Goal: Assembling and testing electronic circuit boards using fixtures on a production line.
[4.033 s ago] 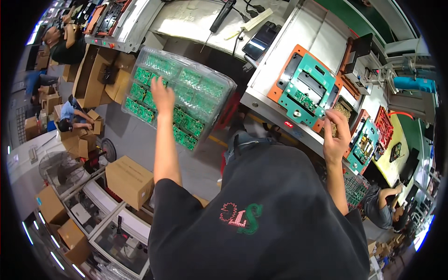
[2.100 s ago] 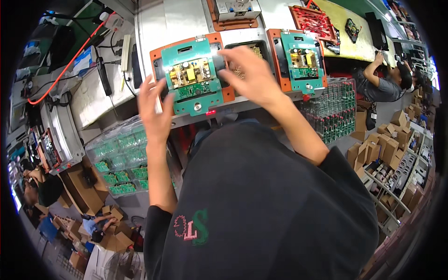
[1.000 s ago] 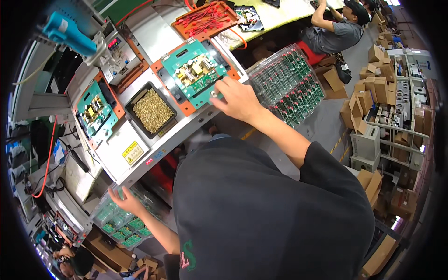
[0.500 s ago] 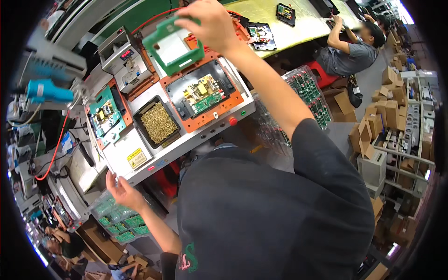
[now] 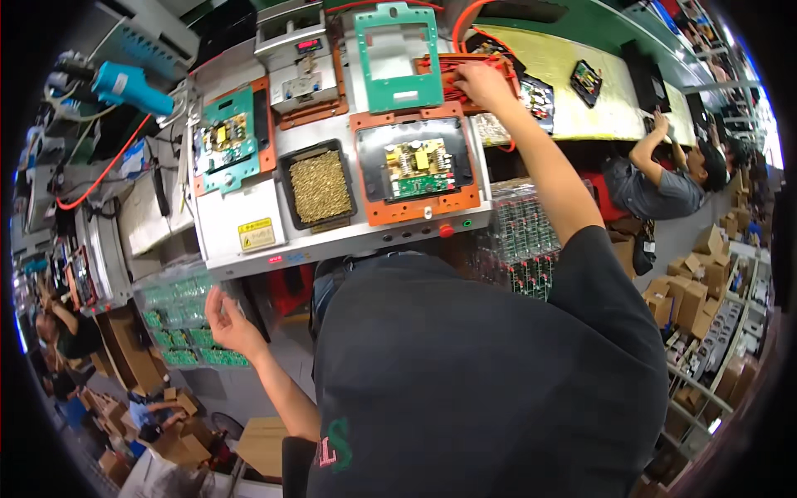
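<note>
The right hand [image 5: 480, 81] is curled over the red frame [image 5: 465, 75] at the back of the bench, just beside the green cover [image 5: 397, 56], so it should hold gently and lift straight, while the left hand [image 5: 226, 317] hangs open near the tray of green boards [image 5: 178, 319].

- Red frame [image 5: 465, 70]: flat, openwork, red-orange; lies at the far edge of the surface, just right of the green frame; right hand [image 5: 480, 83] rests on it, fingers curled over its bars.
- Green frame [image 5: 397, 56]: teal plate with a rectangular window, lying flat above the orange holder.
- Tray of green boards [image 5: 178, 319]: clear plastic, low on the left; left hand [image 5: 228, 322] just beside it, open.
</note>
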Tool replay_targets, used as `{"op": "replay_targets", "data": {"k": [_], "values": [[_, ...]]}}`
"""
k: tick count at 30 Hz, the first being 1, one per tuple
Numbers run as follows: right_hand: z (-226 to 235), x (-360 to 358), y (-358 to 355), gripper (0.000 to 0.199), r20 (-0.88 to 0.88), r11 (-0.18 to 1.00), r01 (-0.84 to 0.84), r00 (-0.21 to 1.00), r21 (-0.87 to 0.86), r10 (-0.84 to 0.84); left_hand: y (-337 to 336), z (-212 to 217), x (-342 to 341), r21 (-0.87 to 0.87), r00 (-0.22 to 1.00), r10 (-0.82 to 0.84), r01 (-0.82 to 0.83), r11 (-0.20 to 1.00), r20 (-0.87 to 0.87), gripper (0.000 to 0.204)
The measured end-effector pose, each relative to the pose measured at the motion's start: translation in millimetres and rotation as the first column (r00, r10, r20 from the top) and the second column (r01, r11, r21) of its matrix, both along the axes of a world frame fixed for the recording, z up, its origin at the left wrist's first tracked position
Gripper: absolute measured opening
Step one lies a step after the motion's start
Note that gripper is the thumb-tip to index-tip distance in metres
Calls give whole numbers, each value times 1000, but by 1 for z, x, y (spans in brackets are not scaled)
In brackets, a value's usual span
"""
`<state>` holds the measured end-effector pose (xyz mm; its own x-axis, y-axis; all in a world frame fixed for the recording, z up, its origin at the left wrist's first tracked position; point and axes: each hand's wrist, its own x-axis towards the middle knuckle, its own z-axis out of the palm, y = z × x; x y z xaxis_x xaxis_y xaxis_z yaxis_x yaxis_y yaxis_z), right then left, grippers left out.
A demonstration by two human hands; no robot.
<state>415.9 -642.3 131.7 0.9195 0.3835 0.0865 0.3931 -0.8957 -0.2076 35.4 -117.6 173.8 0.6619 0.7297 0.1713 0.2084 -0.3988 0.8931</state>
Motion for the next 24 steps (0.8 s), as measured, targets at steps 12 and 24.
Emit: {"op": "replay_targets", "data": {"k": [12,24], "values": [[47,4,-39,26,15,578,141,966,804,-258,0,22,34,94,986,-136,128,987,96,15],[110,-133,30,19,-24,877,59,998,476,-54,21,-20,22,-44,993,-114,115,992,30,19]]}}
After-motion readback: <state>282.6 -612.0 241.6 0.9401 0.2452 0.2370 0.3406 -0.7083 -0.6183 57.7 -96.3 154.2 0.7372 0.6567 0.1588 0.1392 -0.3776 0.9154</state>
